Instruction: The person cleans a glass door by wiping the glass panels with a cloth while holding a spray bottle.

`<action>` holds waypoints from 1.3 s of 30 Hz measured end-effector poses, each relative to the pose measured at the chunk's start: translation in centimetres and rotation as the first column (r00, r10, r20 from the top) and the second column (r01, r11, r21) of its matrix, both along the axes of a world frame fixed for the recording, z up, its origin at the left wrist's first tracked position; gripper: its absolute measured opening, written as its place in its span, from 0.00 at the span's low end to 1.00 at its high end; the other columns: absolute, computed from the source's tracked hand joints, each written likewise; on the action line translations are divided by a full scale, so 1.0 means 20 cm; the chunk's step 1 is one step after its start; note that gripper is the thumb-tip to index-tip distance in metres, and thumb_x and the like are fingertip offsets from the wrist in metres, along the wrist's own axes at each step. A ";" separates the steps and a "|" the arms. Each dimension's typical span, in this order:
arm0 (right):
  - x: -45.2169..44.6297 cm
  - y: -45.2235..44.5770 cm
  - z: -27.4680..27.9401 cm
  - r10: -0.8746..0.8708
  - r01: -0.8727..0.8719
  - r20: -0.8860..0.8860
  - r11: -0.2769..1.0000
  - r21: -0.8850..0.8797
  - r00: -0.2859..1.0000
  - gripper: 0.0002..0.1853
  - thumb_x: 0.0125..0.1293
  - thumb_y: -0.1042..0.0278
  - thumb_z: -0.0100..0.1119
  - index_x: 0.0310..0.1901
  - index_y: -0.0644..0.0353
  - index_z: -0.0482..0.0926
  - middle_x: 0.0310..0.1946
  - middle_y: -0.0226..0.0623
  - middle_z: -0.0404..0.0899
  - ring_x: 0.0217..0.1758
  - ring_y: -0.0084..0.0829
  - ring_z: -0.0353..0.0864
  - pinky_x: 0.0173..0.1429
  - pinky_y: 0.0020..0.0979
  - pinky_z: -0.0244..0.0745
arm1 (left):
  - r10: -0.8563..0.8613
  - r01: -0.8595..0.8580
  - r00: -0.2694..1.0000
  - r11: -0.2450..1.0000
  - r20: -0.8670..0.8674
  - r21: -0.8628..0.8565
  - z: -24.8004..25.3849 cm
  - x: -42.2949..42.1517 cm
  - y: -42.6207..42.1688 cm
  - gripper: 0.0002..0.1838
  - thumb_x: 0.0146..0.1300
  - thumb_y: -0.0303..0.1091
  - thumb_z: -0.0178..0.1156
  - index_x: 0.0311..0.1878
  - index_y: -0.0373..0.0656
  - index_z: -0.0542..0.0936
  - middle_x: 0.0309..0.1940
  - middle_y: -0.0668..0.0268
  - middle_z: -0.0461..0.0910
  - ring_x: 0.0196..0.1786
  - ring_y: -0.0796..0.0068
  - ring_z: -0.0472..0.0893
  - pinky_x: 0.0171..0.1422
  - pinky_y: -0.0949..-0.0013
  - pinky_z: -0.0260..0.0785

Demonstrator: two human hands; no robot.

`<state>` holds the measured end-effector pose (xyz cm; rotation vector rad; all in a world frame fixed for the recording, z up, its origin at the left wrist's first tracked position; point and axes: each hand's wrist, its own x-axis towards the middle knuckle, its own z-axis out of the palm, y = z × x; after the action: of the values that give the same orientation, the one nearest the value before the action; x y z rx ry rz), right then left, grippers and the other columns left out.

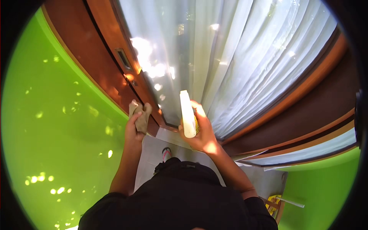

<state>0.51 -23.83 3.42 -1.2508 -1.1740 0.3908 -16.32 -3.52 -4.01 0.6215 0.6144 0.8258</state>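
Note:
My left hand (132, 128) is closed around a bunched beige-brown cloth (142, 119), close to the wooden door frame. In my right hand (206, 132) is what looks like a spray bottle (187, 115), seen from above. Its white top points toward the glass, and a bit of yellow shows below it. The fingers wrap its far side, so most of the bottle is hidden. In front of both hands stands a glass door (172, 82), which neither hand visibly touches.
White curtains (237, 65) hang behind the glass. A recessed handle (124, 59) sits in the wooden frame (109, 27). Green wall (65, 126) rises at left. Below are tiled floor (147, 157) and a sandalled foot (166, 154). A yellow item (272, 203) lies at lower right.

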 end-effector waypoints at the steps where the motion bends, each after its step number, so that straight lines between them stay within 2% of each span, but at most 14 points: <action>1: 0.00 0.04 0.03 -0.024 0.021 0.045 0.997 0.069 0.999 0.35 0.57 0.83 0.62 0.67 0.65 0.61 0.30 0.28 0.74 0.34 0.20 0.75 0.44 0.26 0.73 | -0.007 0.007 1.000 1.000 -0.018 -0.019 -0.04 -0.02 0.00 0.26 0.59 0.25 0.62 0.63 0.40 0.72 0.52 0.58 0.80 0.53 0.64 0.82 0.57 0.62 0.78; 6: 0.02 0.08 0.08 -0.116 0.095 0.097 0.976 0.194 0.989 0.35 0.56 0.86 0.62 0.67 0.68 0.61 0.29 0.28 0.74 0.32 0.20 0.74 0.43 0.25 0.73 | 0.068 -0.072 0.997 0.983 -0.026 -0.170 -0.10 -0.07 -0.04 0.23 0.61 0.26 0.59 0.62 0.40 0.72 0.53 0.58 0.80 0.55 0.62 0.82 0.59 0.58 0.76; 11: 0.07 -0.02 -0.15 0.075 -0.063 -0.199 0.996 0.066 0.977 0.37 0.58 0.83 0.62 0.69 0.64 0.59 0.33 0.28 0.73 0.36 0.20 0.75 0.45 0.26 0.73 | 0.201 -0.248 0.934 0.959 0.295 0.133 0.20 0.01 0.02 0.21 0.71 0.32 0.54 0.65 0.41 0.70 0.58 0.60 0.78 0.58 0.62 0.80 0.64 0.57 0.73; 15: 0.00 -0.12 -0.28 -0.079 0.035 -0.214 0.978 -0.204 0.974 0.36 0.60 0.78 0.62 0.70 0.59 0.60 0.35 0.29 0.76 0.38 0.20 0.77 0.44 0.27 0.75 | 0.262 -0.396 0.894 0.841 0.365 0.367 0.62 0.30 0.14 0.24 0.76 0.34 0.48 0.72 0.40 0.65 0.66 0.60 0.72 0.66 0.63 0.74 0.73 0.59 0.66; 17: -0.01 -0.17 -0.31 -0.103 0.066 -0.157 0.972 -0.225 0.982 0.36 0.60 0.78 0.63 0.70 0.58 0.61 0.35 0.29 0.76 0.39 0.20 0.77 0.46 0.28 0.75 | 0.162 -0.418 0.898 0.601 0.409 0.681 0.84 0.54 0.13 0.24 0.75 0.32 0.49 0.72 0.39 0.65 0.66 0.62 0.72 0.65 0.66 0.74 0.72 0.62 0.65; 19: 0.00 -0.22 -0.31 -0.135 0.092 -0.153 0.961 -0.259 0.979 0.36 0.60 0.77 0.63 0.70 0.58 0.61 0.36 0.30 0.75 0.41 0.21 0.76 0.51 0.29 0.74 | 0.328 -0.493 0.866 0.425 0.378 0.760 1.02 0.81 0.01 0.24 0.76 0.28 0.45 0.73 0.38 0.64 0.65 0.62 0.72 0.64 0.68 0.74 0.72 0.64 0.63; 21: 0.03 -0.27 -0.26 -0.153 0.103 -0.202 0.966 -0.239 0.967 0.36 0.61 0.77 0.63 0.70 0.59 0.61 0.37 0.30 0.75 0.40 0.20 0.75 0.50 0.28 0.74 | 0.497 -0.254 0.780 -0.302 0.379 0.919 0.94 1.08 0.28 0.30 0.71 0.24 0.46 0.76 0.38 0.59 0.79 0.54 0.55 0.79 0.52 0.56 0.82 0.54 0.39; 23: 0.08 -0.32 -0.24 -0.197 0.142 -0.257 0.966 -0.217 0.946 0.35 0.61 0.78 0.62 0.70 0.61 0.61 0.38 0.30 0.74 0.40 0.20 0.75 0.49 0.27 0.74 | 0.382 -0.367 0.881 0.181 0.278 0.913 0.86 1.28 0.04 0.36 0.69 0.24 0.46 0.80 0.40 0.51 0.81 0.52 0.45 0.82 0.48 0.44 0.82 0.43 0.30; 25: 0.11 -0.40 -0.25 -0.264 0.207 -0.321 0.958 -0.201 0.909 0.35 0.62 0.78 0.62 0.70 0.62 0.60 0.38 0.30 0.74 0.39 0.20 0.74 0.48 0.26 0.74 | 0.629 -0.199 0.753 -0.063 0.193 0.978 0.73 1.41 -0.12 0.40 0.65 0.24 0.49 0.80 0.38 0.48 0.81 0.50 0.41 0.83 0.45 0.37 0.78 0.31 0.27; 27: 0.14 -0.46 -0.29 -0.287 0.258 -0.313 0.957 -0.133 0.905 0.35 0.63 0.78 0.61 0.71 0.63 0.60 0.37 0.30 0.73 0.38 0.20 0.73 0.46 0.24 0.73 | 0.626 -0.118 0.762 -0.116 0.165 0.986 0.54 1.40 -0.21 0.38 0.67 0.28 0.49 0.79 0.35 0.49 0.81 0.50 0.42 0.83 0.45 0.38 0.79 0.32 0.27; 30: 0.16 -0.52 -0.32 -0.323 0.308 -0.368 0.946 -0.098 0.872 0.35 0.64 0.78 0.60 0.72 0.65 0.58 0.35 0.31 0.73 0.36 0.20 0.73 0.43 0.24 0.73 | 0.672 0.020 0.740 -0.068 0.031 0.998 0.24 1.41 -0.21 0.38 0.69 0.33 0.50 0.78 0.33 0.49 0.81 0.50 0.43 0.83 0.46 0.39 0.79 0.33 0.24; 33: 0.20 -0.52 -0.33 -0.338 0.309 -0.399 0.941 -0.136 0.853 0.36 0.64 0.76 0.60 0.72 0.65 0.57 0.35 0.32 0.73 0.36 0.20 0.73 0.43 0.24 0.73 | 0.823 0.243 0.549 0.009 -0.145 0.970 -0.08 1.41 -0.05 0.37 0.70 0.38 0.50 0.79 0.36 0.51 0.81 0.49 0.43 0.83 0.48 0.40 0.80 0.35 0.24; 37: 0.27 -0.43 -0.35 -0.255 0.238 -0.427 0.967 -0.093 0.868 0.38 0.63 0.73 0.62 0.73 0.65 0.56 0.35 0.32 0.73 0.35 0.20 0.73 0.42 0.24 0.72 | 0.841 -0.234 0.502 0.358 -0.202 0.904 0.17 1.35 0.14 0.32 0.74 0.38 0.50 0.77 0.39 0.57 0.76 0.48 0.57 0.80 0.45 0.51 0.81 0.45 0.42; 39: 0.29 -0.39 -0.36 -0.208 0.203 -0.460 0.977 -0.061 0.863 0.39 0.63 0.71 0.63 0.73 0.64 0.56 0.34 0.31 0.73 0.34 0.20 0.73 0.41 0.24 0.72 | 0.957 0.409 -0.289 0.096 0.029 0.907 0.18 1.37 0.49 0.33 0.73 0.35 0.52 0.77 0.35 0.56 0.73 0.45 0.60 0.77 0.47 0.56 0.79 0.50 0.51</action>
<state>6.29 -31.57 -3.70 -1.1915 -0.6216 0.5044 11.16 6.22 -0.47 2.4400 2.1782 1.6455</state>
